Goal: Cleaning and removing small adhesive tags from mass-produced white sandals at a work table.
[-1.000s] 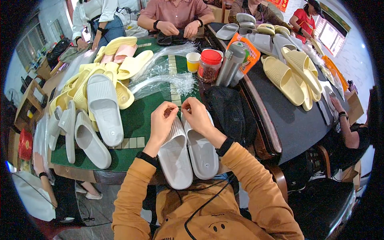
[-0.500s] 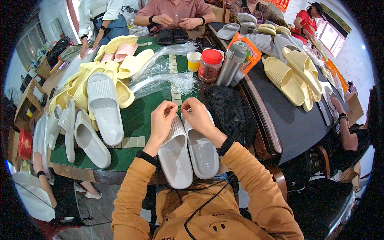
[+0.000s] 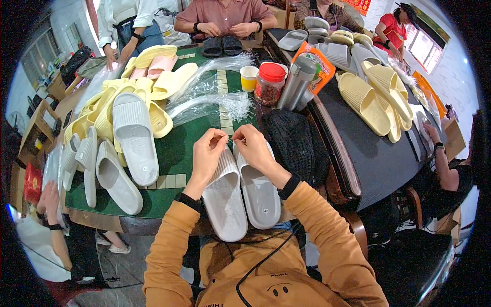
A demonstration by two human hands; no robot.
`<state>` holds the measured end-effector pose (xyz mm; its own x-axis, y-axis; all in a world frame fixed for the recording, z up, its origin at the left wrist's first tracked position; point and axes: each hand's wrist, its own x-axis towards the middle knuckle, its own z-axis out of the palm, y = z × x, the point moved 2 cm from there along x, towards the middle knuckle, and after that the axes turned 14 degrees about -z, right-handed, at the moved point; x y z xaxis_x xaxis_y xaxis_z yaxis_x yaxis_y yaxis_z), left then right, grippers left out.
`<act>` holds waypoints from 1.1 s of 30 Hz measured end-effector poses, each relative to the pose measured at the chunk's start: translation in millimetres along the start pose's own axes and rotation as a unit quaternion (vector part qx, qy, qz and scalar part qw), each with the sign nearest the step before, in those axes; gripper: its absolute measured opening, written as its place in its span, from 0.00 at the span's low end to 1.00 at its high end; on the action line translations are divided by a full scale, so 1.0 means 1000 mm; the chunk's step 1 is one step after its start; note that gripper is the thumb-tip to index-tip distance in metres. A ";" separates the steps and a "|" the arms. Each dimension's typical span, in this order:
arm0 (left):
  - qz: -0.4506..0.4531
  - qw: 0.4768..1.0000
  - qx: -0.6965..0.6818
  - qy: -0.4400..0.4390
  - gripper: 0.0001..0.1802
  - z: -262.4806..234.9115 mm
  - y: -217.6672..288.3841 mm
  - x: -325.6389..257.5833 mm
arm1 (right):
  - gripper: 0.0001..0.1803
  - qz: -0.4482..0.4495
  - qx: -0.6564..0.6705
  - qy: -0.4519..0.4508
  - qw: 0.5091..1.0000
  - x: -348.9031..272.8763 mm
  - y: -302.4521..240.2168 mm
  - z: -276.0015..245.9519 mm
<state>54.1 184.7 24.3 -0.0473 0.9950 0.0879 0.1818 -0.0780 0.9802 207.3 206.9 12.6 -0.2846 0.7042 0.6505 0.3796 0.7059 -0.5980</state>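
Observation:
A pair of grey slide slippers lies side by side in front of me, the left slipper (image 3: 225, 211) and the right slipper (image 3: 262, 197) with their heels toward me over the table edge. At their toe ends my left hand (image 3: 207, 156) is closed in a pinch, thumb against forefinger. Close by, almost fingertip to fingertip, my right hand (image 3: 254, 151) pinches too. Whatever sits between the fingertips is too small to make out. Just beyond my hands lies a bundle of thin clear plastic strands (image 3: 212, 106) with whitish ends.
Yellow slippers (image 3: 162, 120) and several grey slippers (image 3: 134, 138) are heaped at left on the green table (image 3: 174, 153). A red-lidded jar (image 3: 269, 84), a steel flask (image 3: 296, 82), a paper cup (image 3: 248, 79) and a black mesh bag (image 3: 294, 143) stand ahead right. Co-workers surround the tables.
My hands stay almost in place, still pinching at the slippers' toes. At lower left a co-worker's hand has come up, and the person across has lowered their hands slightly.

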 end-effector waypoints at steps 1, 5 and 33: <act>-0.013 1.000 0.001 -0.019 0.04 0.000 -0.002 0.001 | 0.05 0.000 0.000 0.000 1.000 0.000 -0.001 0.000; 0.025 0.998 0.051 -0.025 0.04 0.001 -0.003 0.001 | 0.04 -0.010 0.020 -0.021 1.000 0.003 -0.006 0.000; 0.020 0.994 0.094 -0.046 0.04 0.004 -0.006 0.004 | 0.09 0.103 0.039 -0.069 0.992 -0.009 -0.001 -0.007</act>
<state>56.2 189.3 17.7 0.0523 0.9935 0.1008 0.3632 -0.1130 0.9248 215.5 199.5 10.1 -0.3290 0.8336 0.4437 0.3738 0.5464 -0.7495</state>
